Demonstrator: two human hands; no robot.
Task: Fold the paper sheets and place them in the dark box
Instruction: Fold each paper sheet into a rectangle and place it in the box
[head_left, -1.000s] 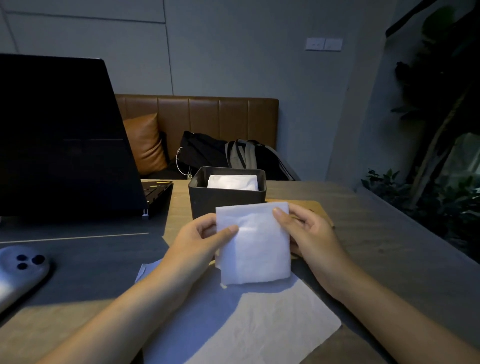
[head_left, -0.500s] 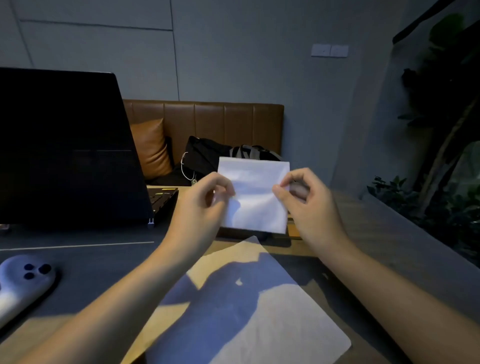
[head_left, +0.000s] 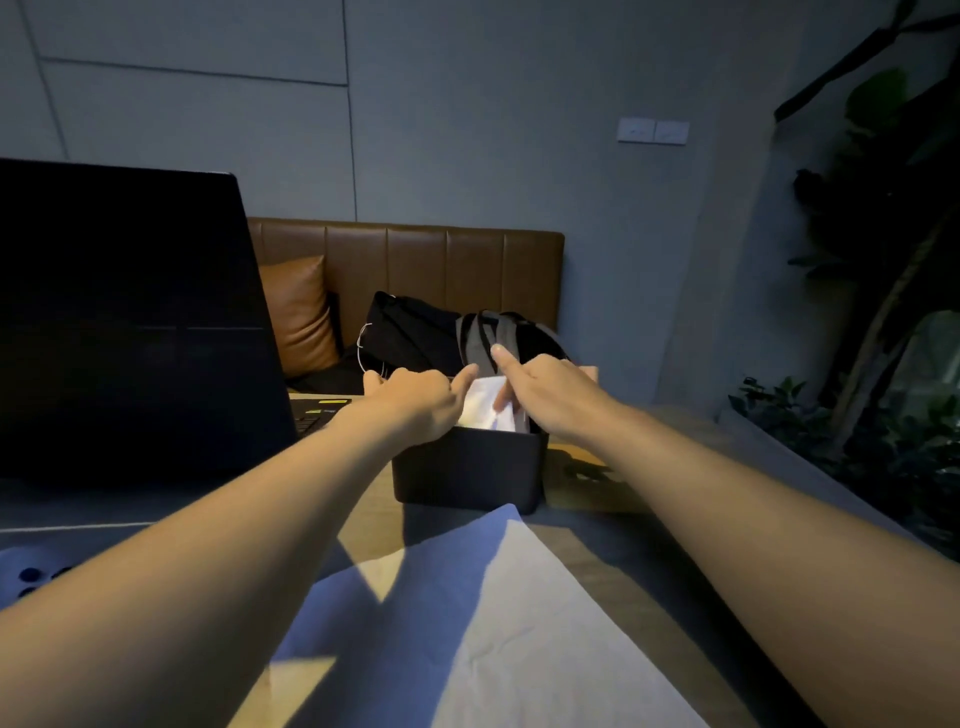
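The dark box (head_left: 467, 470) stands on the wooden table ahead of me. Both hands reach over its open top. My left hand (head_left: 410, 397) and my right hand (head_left: 545, 389) pinch a folded white paper sheet (head_left: 485, 408) whose lower part sits inside the box. My right index finger points up and away. A flat unfolded white paper sheet (head_left: 519, 623) lies on the table near me, between my forearms.
An open black laptop (head_left: 130, 322) stands at the left. A pale controller (head_left: 31, 571) lies at the left edge. Beyond the table is a brown leather bench (head_left: 415, 265) with bags (head_left: 415, 338). Plants (head_left: 883, 415) fill the right side.
Both hands carried the folded sheet forward from in front of me and lowered it into the dark box. The view tilted upward.
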